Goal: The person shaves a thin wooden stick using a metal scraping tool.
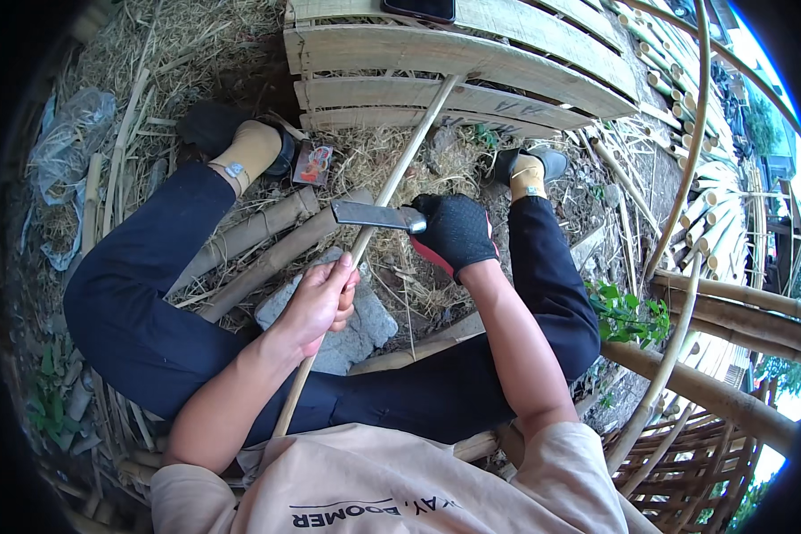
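Note:
My bare left hand is wrapped around a long thin bamboo strip, which slants from my lap up to the wooden crate. A black glove with red on it covers my right hand, closed around the handle of a knife. Its flat, square-ended blade lies across the strip, just beyond my left fist. Most of the knife's handle is hidden in the glove. Below my left hand, a grey stone block sits on the ground between my legs.
Bamboo poles lie by my left leg, near a small red packet. A phone rests on the crate. Crumpled clear plastic is at far left. Cut bamboo is stacked at right, behind a curved pole.

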`<act>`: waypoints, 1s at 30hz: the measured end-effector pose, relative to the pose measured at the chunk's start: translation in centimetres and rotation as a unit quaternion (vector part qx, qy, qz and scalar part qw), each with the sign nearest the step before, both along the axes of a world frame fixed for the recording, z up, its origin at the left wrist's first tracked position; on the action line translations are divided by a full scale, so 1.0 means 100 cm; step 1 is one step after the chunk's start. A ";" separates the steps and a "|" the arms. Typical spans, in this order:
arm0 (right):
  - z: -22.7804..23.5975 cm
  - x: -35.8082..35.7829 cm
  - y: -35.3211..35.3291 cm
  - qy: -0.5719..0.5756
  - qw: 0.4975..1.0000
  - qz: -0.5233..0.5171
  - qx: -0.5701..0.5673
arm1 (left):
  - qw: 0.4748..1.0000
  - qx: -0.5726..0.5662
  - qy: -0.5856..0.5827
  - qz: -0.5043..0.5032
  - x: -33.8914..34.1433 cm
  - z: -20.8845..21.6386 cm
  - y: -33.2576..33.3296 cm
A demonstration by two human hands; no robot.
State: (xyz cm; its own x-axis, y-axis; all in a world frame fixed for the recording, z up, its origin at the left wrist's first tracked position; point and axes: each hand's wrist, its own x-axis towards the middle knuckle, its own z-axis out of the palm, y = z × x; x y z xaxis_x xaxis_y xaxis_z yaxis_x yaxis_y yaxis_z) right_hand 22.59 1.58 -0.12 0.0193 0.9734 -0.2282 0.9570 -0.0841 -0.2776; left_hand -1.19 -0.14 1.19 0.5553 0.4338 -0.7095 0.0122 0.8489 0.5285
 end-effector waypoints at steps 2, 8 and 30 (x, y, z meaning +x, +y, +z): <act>-0.001 0.001 0.001 0.004 1.000 -0.001 0.005 | 1.000 0.003 -0.002 0.001 0.000 -0.001 0.001; -0.004 0.009 0.005 -0.010 1.000 -0.018 -0.001 | 1.000 0.023 0.002 0.001 0.000 -0.002 0.003; 0.022 0.011 -0.007 0.010 0.998 -0.037 -0.039 | 0.997 0.040 0.051 0.031 -0.005 -0.001 -0.003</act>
State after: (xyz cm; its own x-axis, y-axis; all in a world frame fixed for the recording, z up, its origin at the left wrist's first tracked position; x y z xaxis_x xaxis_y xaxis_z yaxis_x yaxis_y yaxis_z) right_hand 23.68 0.89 2.10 0.0855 0.9487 -0.3044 0.9414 -0.1770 -0.2872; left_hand -1.67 -0.48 1.11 0.4528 0.5228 -0.7222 0.0177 0.8046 0.5936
